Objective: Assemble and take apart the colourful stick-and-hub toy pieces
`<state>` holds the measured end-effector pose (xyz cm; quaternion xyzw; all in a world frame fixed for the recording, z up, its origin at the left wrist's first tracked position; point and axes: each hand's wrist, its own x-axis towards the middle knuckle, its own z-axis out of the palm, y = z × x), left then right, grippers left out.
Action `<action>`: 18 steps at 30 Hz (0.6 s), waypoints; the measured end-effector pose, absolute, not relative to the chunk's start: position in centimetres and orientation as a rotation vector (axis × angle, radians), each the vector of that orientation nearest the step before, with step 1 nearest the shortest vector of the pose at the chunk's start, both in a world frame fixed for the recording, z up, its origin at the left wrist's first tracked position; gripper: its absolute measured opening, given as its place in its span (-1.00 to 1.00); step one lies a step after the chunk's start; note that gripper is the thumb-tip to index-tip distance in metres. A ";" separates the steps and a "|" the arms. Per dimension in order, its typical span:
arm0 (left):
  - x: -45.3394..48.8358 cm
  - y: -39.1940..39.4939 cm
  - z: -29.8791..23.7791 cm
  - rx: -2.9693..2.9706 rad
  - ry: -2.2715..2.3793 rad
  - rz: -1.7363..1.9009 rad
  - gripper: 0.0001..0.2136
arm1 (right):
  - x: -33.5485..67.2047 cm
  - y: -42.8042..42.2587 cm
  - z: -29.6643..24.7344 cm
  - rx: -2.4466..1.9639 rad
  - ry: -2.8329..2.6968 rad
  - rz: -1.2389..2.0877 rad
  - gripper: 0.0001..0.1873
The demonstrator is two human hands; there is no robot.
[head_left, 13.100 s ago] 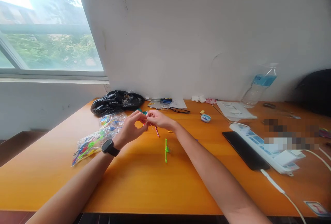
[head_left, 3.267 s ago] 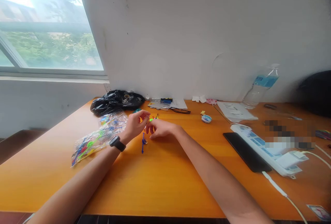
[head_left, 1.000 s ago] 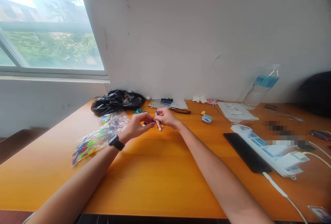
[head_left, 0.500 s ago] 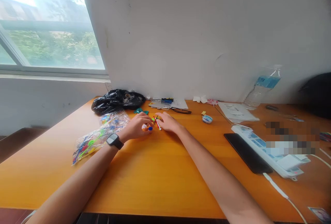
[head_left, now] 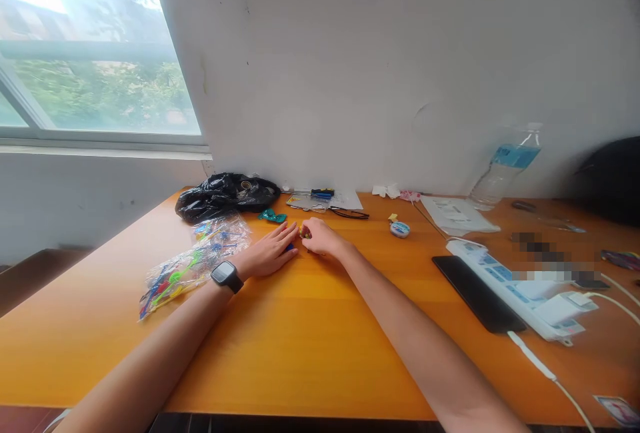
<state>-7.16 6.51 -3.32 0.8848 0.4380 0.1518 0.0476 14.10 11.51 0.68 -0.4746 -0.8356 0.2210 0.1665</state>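
My left hand (head_left: 270,250), with a black watch (head_left: 226,276) on the wrist, lies palm down on the table with its fingers stretched out. Under its fingertips a small blue piece (head_left: 290,246) partly shows; whatever else is beneath is hidden. Just to the right, my right hand (head_left: 320,237) has its fingers curled in around small yellow-green pieces (head_left: 305,234), too small to name exactly. Clear plastic bags (head_left: 197,253) of colourful plastic parts rest beside my left forearm. A teal wrapper (head_left: 273,216) lies just beyond my left fingers.
A black plastic bag (head_left: 220,198) sits at the back left, glasses (head_left: 350,214) and a paper sheet (head_left: 351,199) behind my hands. Rightward are a small round container (head_left: 399,229), a phone (head_left: 475,293), a power strip (head_left: 500,286) and a clear bottle (head_left: 505,170).
My left hand has flattened and spread over the small pieces, covering the white and orange ones. The right fingers have curled in, and the red-and-white stick beside them no longer shows.
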 end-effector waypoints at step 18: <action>-6.2 7.3 -3.1 2.700 1.413 0.699 -0.60 | 13.5 11.3 1.4 -1.402 -2.252 0.920 -0.66</action>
